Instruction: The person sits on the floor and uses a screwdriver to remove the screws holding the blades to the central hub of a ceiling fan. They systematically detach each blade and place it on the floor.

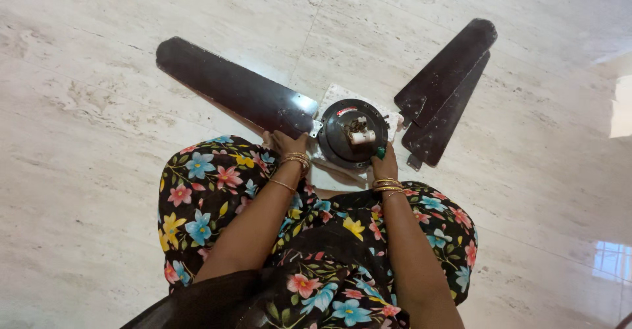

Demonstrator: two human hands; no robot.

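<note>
Head view: round black motor housing [352, 135], flat glossy blade [237, 86], marble floor [85, 105]

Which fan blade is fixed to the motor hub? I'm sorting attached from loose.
The long dark blade reaching up-left: its bracket meets the motor hub beside the left hand. The two stacked blades lie loose to the right.

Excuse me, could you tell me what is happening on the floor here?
A person in a floral garment sits on the pale marble floor over a dismantled ceiling fan. The round dark motor housing lies in front of them on a light sheet, with one dark blade still attached at its left. The left hand rests by that blade's bracket, and the right hand holds a small green-handled tool at the housing's rim. Two loose blades lie stacked to the right.
</note>
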